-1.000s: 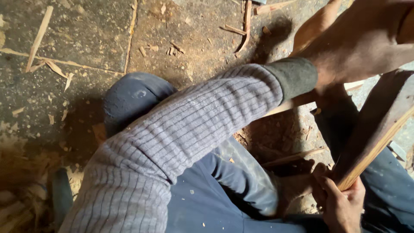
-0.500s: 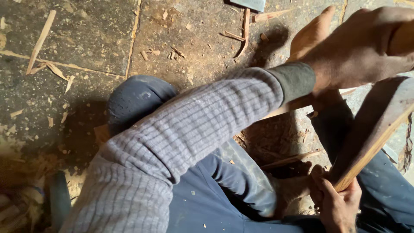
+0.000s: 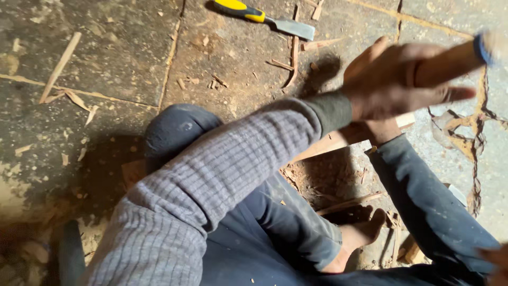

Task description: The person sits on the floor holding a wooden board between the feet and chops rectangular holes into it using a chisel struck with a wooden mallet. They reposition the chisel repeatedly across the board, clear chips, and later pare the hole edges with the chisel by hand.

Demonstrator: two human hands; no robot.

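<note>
1. Head view, the hands: The left hand (image 3: pixel 407 79) is up high on the right side. Its fingers are wrapped tight around a wooden handle (image 3: pixel 450 61) with a blue band near the end. The handle looks blurry, so I think it is moving fast. The grey sleeve (image 3: pixel 222 175) reaches across the dark blue trouser knee (image 3: pixel 177 132).
2. Head view, the other hand: Only a tiny bit of the right hand (image 3: pixel 497 259) shows at the bottom right corner. I cannot tell if it is holding anything now. A second ago it held a long piece of wood, and that wood is out of the picture now.
3. Head view, the floor: A pale wood strip (image 3: pixel 338 140) lies under the left wrist. A bare foot (image 3: pixel 360 238) rests near wood chips. A chisel with a yellow handle (image 3: pixel 264 16) has come into view at the top, lying alone.
4. What changed: The left hand has gone higher, away from the wood. I think the tool is lifted, not hitting.
</note>
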